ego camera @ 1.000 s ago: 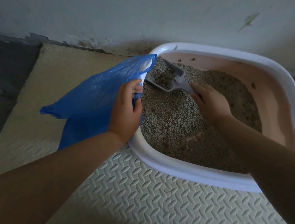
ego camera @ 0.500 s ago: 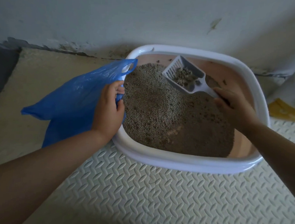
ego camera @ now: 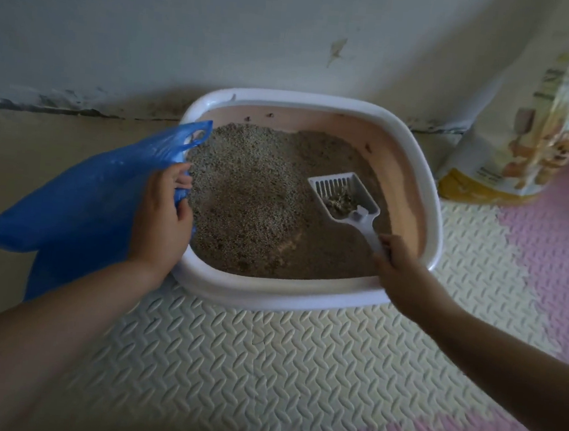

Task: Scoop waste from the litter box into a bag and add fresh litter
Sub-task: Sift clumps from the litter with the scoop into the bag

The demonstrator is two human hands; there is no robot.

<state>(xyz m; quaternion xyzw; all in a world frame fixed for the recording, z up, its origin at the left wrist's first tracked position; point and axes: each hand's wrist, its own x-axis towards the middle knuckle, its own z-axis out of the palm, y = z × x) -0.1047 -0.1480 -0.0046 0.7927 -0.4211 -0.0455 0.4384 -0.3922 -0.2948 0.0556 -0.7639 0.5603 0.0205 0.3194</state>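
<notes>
Your right hand (ego camera: 401, 263) is curled tight around the end of the scoop (ego camera: 345, 196) handle, down at the near right corner of the litter box (ego camera: 269, 298). From your hand the scoop points away from you and a little to the left, so its long side runs from your fist up to the slotted front. A small clump of waste sits in the back of the scoop, close to the handle. The scoop looks like it is held just above the litter, but you cannot be sure it is not touching.

Your left hand (ego camera: 162, 218) is closed on the mouth of the blue bag (ego camera: 81, 201), right at the left rim of the box. The bag hangs out over the floor mat (ego camera: 263, 368) on the left.

So the bag lies to the left of the scoop, with the whole width of the litter between them. The next move is likely a swing of the scoop leftward to the bag's mouth. Keep it level, or the clump may slide out the front.

The sack of fresh litter (ego camera: 531, 133) stands by the wall, to the right of the box.
</notes>
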